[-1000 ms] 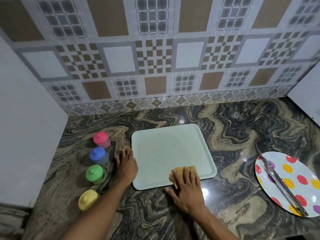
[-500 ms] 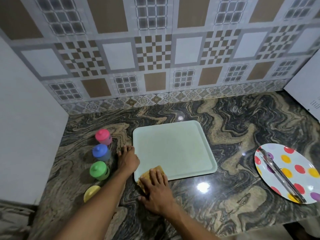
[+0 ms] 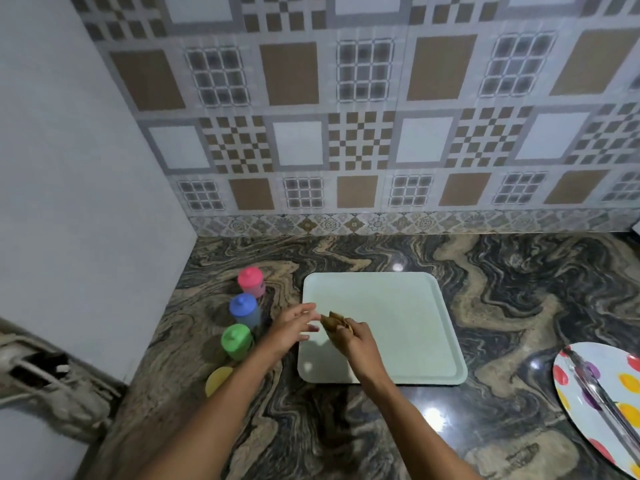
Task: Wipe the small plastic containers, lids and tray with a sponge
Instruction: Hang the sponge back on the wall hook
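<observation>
Right hand [image 3: 356, 341]: grips a crumpled brown sponge [image 3: 333, 322], fingers curled round it, over the left part of the tray [image 3: 398, 306]. Cannot tell whether the sponge touches the tray surface.

Left hand [image 3: 291, 327]: holds nothing, fingers straight and spread, over the tray's left edge. Fingertips [image 3: 311, 308] point toward the sponge and sit just beside it; contact cannot be told.

Tray: pale, square with rounded corners, flat on the marbled countertop [image 3: 502, 289], nothing standing on it.

Left of the tray, in a line from far to near, four small lidded containers, all upright:
- pink container [image 3: 251, 280], farthest, near the wall
- blue container [image 3: 244, 308], just beside the pink one
- green container [image 3: 236, 340], just beside the left wrist
- yellow container [image 3: 219, 379], nearest, partly hidden behind the left forearm

At the right edge, well apart from the tray: a polka-dot plate [image 3: 606, 382], cut off by the frame, with metal tongs [image 3: 602, 396] lying across it.

Behind the countertop: a patterned tiled wall [image 3: 346, 133].
</observation>
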